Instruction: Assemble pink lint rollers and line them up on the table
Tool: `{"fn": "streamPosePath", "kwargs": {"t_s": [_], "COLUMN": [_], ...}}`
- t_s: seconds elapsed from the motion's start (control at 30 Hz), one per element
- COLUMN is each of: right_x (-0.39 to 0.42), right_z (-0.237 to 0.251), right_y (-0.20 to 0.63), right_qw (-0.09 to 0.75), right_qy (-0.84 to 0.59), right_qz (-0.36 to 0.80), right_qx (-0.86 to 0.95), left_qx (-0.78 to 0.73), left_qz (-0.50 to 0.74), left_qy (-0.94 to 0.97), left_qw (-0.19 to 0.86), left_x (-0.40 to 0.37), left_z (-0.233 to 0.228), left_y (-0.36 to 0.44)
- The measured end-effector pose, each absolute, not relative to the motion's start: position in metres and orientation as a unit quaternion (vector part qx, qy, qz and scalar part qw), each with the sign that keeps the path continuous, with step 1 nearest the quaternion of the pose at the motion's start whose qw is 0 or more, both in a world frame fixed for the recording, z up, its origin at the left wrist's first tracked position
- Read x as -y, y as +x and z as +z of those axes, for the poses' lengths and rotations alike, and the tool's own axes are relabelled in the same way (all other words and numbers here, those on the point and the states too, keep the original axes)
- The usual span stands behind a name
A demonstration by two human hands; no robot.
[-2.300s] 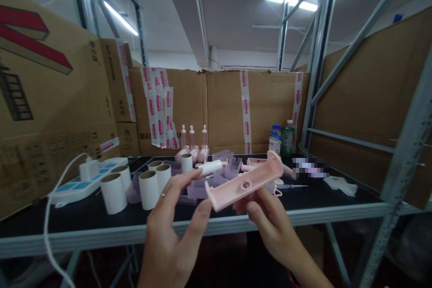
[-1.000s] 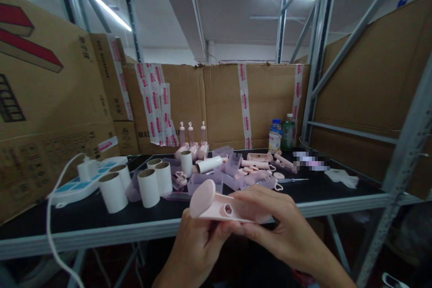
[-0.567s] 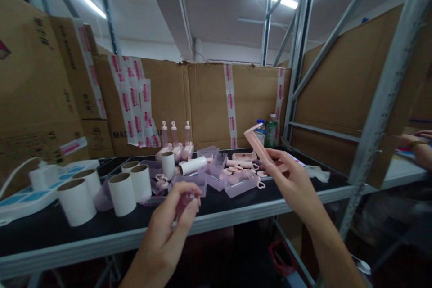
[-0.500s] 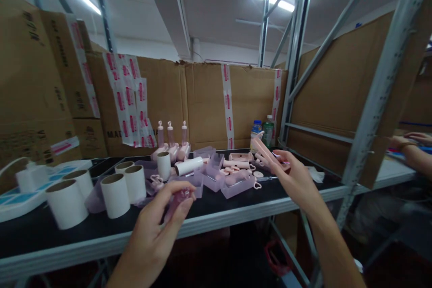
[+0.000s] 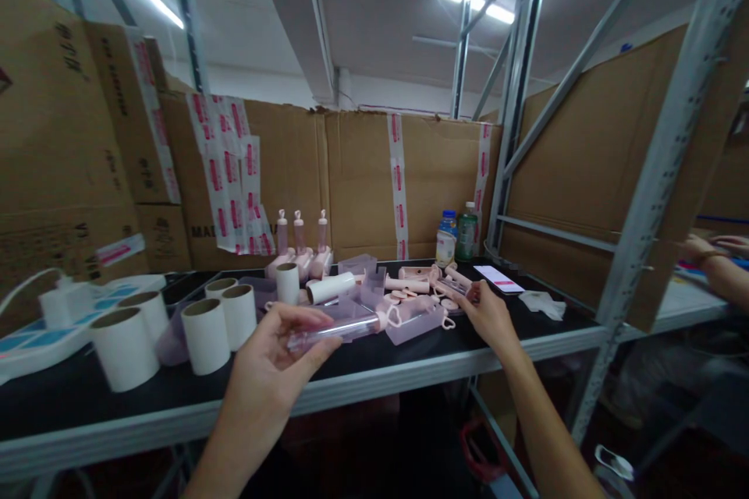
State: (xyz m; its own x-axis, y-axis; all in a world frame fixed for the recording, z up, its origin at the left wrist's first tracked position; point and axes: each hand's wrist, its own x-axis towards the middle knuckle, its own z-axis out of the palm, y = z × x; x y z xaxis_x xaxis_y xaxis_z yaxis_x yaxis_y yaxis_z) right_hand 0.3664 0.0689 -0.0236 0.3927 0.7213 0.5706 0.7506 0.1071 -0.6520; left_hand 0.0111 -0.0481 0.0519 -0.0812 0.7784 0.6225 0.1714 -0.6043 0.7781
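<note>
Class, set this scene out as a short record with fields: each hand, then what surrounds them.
Left hand: holds a clear tube with a pink heart-looped cap
Right hand: at the pink parts; grip unclear
Left side: hollow white rolls, power strip
Back: three upright tubes before a cardboard wall
Right side: blue-capped bottle, green bottle, crumpled white tissue
</note>
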Motion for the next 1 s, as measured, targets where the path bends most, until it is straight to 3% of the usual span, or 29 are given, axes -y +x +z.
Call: {"fn": "streamPosePath", "kwargs": {"t_s": [0.17, 0.27, 0.33, 0.43, 0.57, 0.67, 0.87, 1.0], "right_x": [-0.042, -0.012, 0.008, 0.030, 0.043, 0.048, 0.058, 0.053], "right_z": [0.006, 0.022, 0.027, 0.027, 0.017, 0.012, 0.026, 0.041], "right_y": [0.337, 0.295, 0.262, 0.220, 0.190, 0.186, 0.194, 0.216], "right_qw": [0.607, 0.606, 0.591, 0.634, 0.681, 0.691, 0.653, 0.700], "right_qy": [-0.579, -0.501, -0.444, -0.350, -0.372, -0.372, -0.353, -0.364], "right_qz": [0.040, 0.147, 0.237, 0.344, 0.212, 0.162, 0.190, 0.226], "right_qx": [0.543, 0.600, 0.631, 0.599, 0.594, 0.598, 0.642, 0.571], "left_qx": [-0.321, -0.284, -0.276, -0.301, -0.313, -0.314, -0.365, -0.383], "left_qz": [0.671, 0.653, 0.623, 0.561, 0.433, 0.389, 0.405, 0.432], "left_qy": [0.563, 0.572, 0.624, 0.747, 0.822, 0.818, 0.836, 0.813], "left_qw": [0.361, 0.407, 0.382, 0.189, -0.196, -0.283, -0.065, 0.075], "left_x": [0.054, 0.053, 0.051, 0.048, 0.050, 0.058, 0.074, 0.075], "left_z": [0.048, 0.043, 0.039, 0.034, 0.028, 0.024, 0.028, 0.038], "left_y": [0.028, 0.033, 0.031, 0.026, 0.029, 0.043, 0.053, 0.038]}}
